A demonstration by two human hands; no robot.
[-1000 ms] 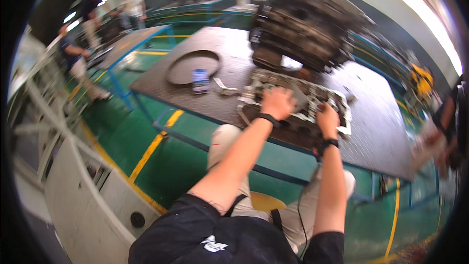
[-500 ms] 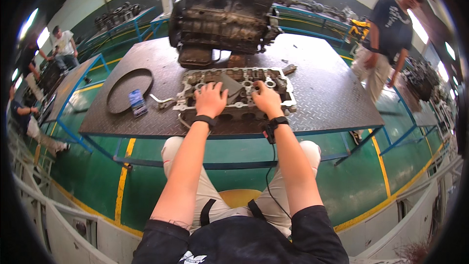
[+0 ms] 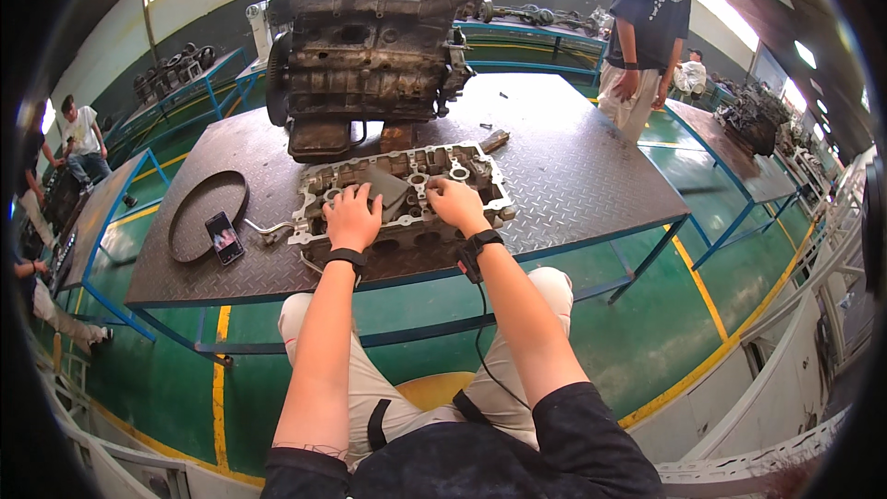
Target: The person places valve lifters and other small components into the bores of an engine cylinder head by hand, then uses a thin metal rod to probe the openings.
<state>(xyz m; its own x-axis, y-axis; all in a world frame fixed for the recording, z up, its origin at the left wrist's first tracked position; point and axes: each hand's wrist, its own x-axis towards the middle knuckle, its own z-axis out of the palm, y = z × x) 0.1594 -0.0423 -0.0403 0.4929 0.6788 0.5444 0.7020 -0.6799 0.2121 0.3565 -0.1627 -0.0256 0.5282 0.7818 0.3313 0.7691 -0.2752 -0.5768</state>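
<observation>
A metal cylinder head (image 3: pixel 490 176) lies on the table before me, with round bores and bolt holes along its top. My left hand (image 3: pixel 353 216) rests on its left part, fingers spread and bent downward. Beside those fingertips a flat grey square sheet (image 3: pixel 388 188) lies tilted across the top; its material is unclear. My right hand (image 3: pixel 455 204) sits right of the sheet, near a round bore, with its fingers curled together. Whatever those fingers hold, if anything, is hidden.
A large dirty engine block (image 3: pixel 370 46) stands behind on the steel table (image 3: pixel 573 166). To the left lie a black belt (image 3: pixel 185 222), a phone (image 3: pixel 224 237) and a bent metal handle (image 3: pixel 268 230). A person (image 3: pixel 647 28) stands beyond the table's right side.
My view has swung to the right, so the table and engine sit further left. Both hands stay on the cylinder head; the right fingers look more curled. The standing person's arms have shifted.
</observation>
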